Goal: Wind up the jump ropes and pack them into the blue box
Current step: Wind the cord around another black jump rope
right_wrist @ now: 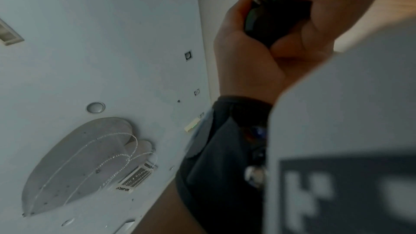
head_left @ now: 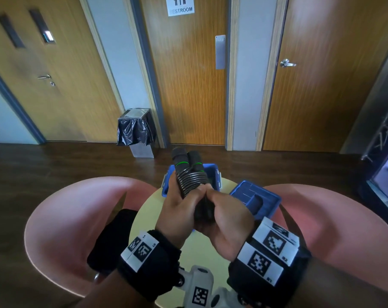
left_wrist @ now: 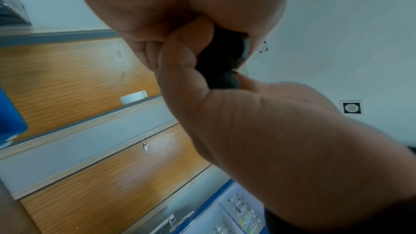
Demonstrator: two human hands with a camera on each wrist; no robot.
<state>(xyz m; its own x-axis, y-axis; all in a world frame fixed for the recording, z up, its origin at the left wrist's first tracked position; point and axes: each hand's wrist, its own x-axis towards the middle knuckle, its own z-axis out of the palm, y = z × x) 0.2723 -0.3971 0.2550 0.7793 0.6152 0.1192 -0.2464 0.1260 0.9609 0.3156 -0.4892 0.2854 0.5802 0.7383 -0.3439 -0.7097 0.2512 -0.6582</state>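
**Both hands clasping a wound jump rope above the table**

Head view. The left hand (head_left: 179, 210) and the right hand (head_left: 227, 221) meet at the middle of the frame, wrists low and fingers pointing away from the body. Both curl round the black foam-handled jump rope with green rings (head_left: 189, 172), whose cord is coiled tightly round the two handles laid side by side; the thumbs meet at the lower edge of the coil. The handle tips point up and forward, in front of the open blue plastic box (head_left: 213, 174). The box stands on the round pale-yellow table (head_left: 148, 210); its blue lid (head_left: 255, 198) lies just beside it on the right. Two pink chairs (head_left: 62, 221) flank the table.

Left wrist view. The left hand (left_wrist: 180, 6) fills the top of the frame; the right hand (left_wrist: 281, 131) reaches in from below. Fingers of both close on the black handle ends (left_wrist: 223, 63).

Right wrist view. The left hand (right_wrist: 254, 63), fingers wrapped, grips the jump rope (right_wrist: 274, 19); a green ring shows at the top. The right hand's fingers cannot be made out here.
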